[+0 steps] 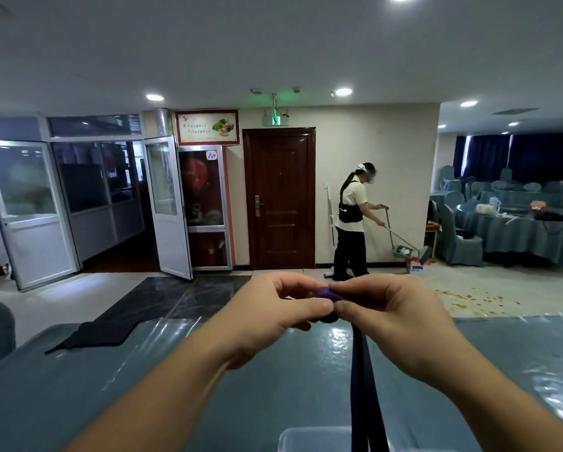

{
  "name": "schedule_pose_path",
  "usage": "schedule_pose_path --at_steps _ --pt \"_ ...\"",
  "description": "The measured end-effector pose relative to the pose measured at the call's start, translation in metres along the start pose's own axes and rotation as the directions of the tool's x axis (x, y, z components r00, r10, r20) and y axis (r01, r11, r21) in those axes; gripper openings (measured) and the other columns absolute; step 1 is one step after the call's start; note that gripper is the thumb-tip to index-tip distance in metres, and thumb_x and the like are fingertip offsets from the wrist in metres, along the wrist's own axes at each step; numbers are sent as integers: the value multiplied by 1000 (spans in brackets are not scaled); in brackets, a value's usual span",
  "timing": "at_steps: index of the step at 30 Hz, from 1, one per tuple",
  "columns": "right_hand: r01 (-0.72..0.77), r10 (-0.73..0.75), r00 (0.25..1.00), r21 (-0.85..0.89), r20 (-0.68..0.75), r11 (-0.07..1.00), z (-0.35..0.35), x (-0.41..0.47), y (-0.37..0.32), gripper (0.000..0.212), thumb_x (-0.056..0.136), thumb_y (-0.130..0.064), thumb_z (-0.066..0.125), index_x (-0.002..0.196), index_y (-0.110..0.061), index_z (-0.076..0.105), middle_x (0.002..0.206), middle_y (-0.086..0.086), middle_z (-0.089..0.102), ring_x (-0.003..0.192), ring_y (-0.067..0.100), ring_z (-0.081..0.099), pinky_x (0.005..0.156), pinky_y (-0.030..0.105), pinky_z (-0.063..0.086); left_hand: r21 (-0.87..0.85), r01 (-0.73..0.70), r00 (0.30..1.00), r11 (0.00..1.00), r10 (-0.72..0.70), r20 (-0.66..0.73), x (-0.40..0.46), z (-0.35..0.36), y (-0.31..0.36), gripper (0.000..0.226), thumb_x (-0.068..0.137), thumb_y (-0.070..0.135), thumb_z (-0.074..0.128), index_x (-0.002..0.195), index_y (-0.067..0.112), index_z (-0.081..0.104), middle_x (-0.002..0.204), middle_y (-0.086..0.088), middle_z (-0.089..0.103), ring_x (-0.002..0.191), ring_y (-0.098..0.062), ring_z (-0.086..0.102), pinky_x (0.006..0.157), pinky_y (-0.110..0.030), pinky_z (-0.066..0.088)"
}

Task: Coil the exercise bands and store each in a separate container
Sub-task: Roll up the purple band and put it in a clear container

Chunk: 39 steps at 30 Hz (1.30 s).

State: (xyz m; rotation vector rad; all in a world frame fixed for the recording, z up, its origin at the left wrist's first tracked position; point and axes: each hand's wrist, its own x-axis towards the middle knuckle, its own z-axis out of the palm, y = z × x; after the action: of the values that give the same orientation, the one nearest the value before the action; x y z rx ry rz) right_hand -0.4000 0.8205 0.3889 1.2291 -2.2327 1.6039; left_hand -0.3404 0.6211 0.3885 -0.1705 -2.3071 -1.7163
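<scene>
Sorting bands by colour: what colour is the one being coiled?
Purple band, pinched between both hands; head view.

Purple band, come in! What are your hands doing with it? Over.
Both hands, left and right, pinch the purple band, coil just started. Long tail hangs over the clear container. Black band waits on the table. Nothing in the way.

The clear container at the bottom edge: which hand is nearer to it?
Right. The right hand is up and slightly right of the clear container; the left hand is up and to its left. Both pinch the purple band.
</scene>
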Motion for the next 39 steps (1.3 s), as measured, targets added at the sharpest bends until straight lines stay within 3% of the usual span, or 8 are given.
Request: schedule_pose_path --at_steps 4,11,18,23,27,29,34,39 --pt "-7 7 1000 20 -26 1000 -2 5 -2 30 83 -19 84 108 -33 74 94 -22 80 90 -1 76 79 12 58 59 -34 999 998 33 13 -1 -7 12 20 88 26 82 108 22 81 99 -2 81 96 -18 78 80 -19 59" --pt "61 21 981 407 -195 912 10 3 7 43 69 -27 81 112 -25 80 103 -4 82 100 15 79 90 26 61 -614 -3 998 789 -38 -54 5 19 0 29 77 20 82 102 7 82 108 -19 78 96 -20 77 83 -23 59" --pt "20 -23 996 41 84 999 -15 10 -5 35 89 -12 78 118 -32 76 101 -15 81 97 5 77 90 21 60 -17 -48 999 999 48 8 4 -5 15 20 87 28 83 107 24 82 102 -3 81 96 -15 77 77 -17 57" --pt "59 -31 989 192 -144 980 -6 14 -4 29 82 -16 83 106 -30 75 98 -11 82 95 7 78 89 20 60 -365 -90 994 927 63 -86 9 7 12 33 75 27 86 106 16 83 108 -13 80 103 -23 76 89 -26 58" --pt "125 -31 967 361 -255 924 9 11 1 32 87 -7 78 115 -22 77 105 -7 82 103 10 77 92 20 58 -605 -109 990 789 33 -136 12 25 7 32 68 28 87 97 14 84 98 -9 80 92 -13 76 82 -20 58" --pt "108 -14 971 383 -241 917 6 12 1 32 87 -3 77 115 -19 78 103 -5 82 101 11 78 92 21 59 -569 -89 991 818 15 -134 10 25 9 25 74 26 85 97 15 84 97 -7 80 91 -12 75 81 -20 58" --pt "63 -62 998 49 -14 997 -12 13 -3 32 88 -13 80 112 -34 79 100 -16 81 97 3 77 93 21 59 -19 -45 997 999 44 -68 3 0 23 21 87 17 82 108 18 80 101 -5 80 97 -21 77 85 -29 62" --pt "125 -89 983 231 -163 965 -6 15 -6 27 84 -12 84 101 -31 78 97 -6 83 94 13 79 87 29 63 -320 -88 994 943 65 -83 3 4 28 29 80 13 80 108 7 80 106 -15 79 99 -24 77 84 -26 61"
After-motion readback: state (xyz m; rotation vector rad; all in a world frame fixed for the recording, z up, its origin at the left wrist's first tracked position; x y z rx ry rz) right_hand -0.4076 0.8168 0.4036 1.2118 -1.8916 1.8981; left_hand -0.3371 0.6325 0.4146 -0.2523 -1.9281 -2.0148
